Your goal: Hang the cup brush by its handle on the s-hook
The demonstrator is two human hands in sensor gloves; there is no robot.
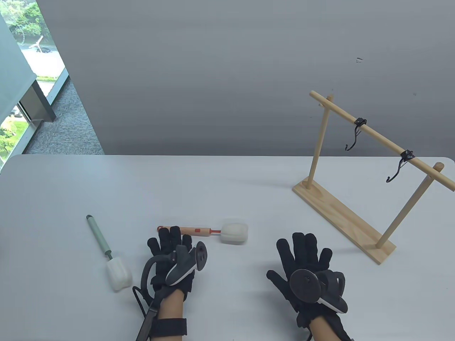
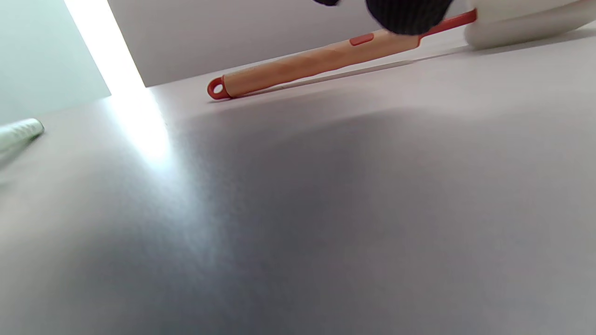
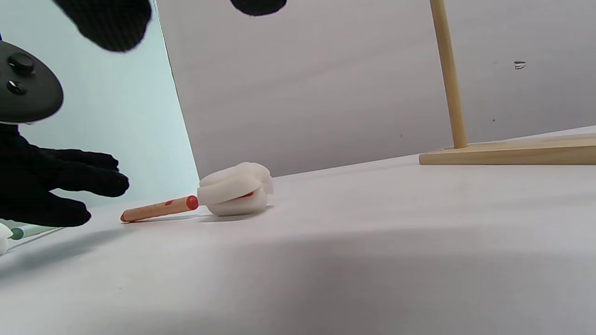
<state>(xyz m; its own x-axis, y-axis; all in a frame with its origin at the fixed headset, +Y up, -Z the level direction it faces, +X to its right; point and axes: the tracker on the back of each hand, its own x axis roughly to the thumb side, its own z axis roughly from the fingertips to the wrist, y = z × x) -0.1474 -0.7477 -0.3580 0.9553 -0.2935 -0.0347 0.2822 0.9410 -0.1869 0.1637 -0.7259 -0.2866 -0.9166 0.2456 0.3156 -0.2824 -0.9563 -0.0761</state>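
Orange brush [image 1: 199,231]: lies flat on the table [image 1: 227,184], lower centre of the table view, handle pointing left with a red hanging loop at its end, white sponge head [image 1: 233,232] to the right. Left hand [image 1: 170,255]: lower centre-left, palm down, fingers stretched forward and loosely spread, fingertips [image 1: 175,231] over the middle of the orange handle; whether they touch it cannot be told, and nothing is gripped. In the left wrist view one dark fingertip [image 2: 402,16] sits in front of the handle near its red collar, at the top of the frame. Right hand [image 1: 305,266]: lower centre-right, palm down, fingers spread wide, holding nothing, well apart from the brush and near the front corner of the rack base. Rack [image 1: 343,222]: wooden, right side of the frame, flat base, two uprights, one crossbar [image 1: 382,140]. Hooks: two black s-hooks on the crossbar, one [image 1: 355,134] toward its upper left end, one [image 1: 400,166] lower right, both hanging bare. Green brush [image 1: 105,250]: lower left, flat on the table, handle toward upper left, white sponge head toward lower right, apart from both hands.
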